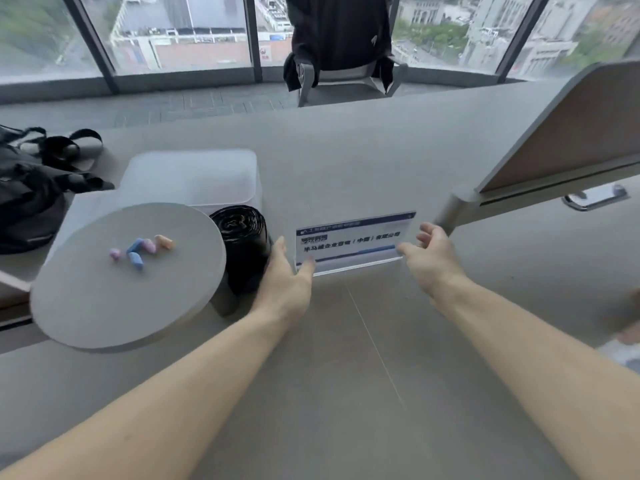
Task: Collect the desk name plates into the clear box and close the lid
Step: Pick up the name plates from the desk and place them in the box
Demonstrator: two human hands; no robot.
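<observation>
Reached with both hands open: left hand (289, 271) touching the plate (353, 242) at its left end, right hand (431, 256) at its right end, neither gripping; box (194, 181) beyond the left hand.

High-rise office: grey desk (346, 341) under hands, partition (554, 133) to their right, chair (346, 74) beyond, windows (180, 32) w/ city view far ahead.

A round grey board (128, 278) bearing coloured chalk pieces (142, 249) sits beside a black bag roll (242, 251).
</observation>
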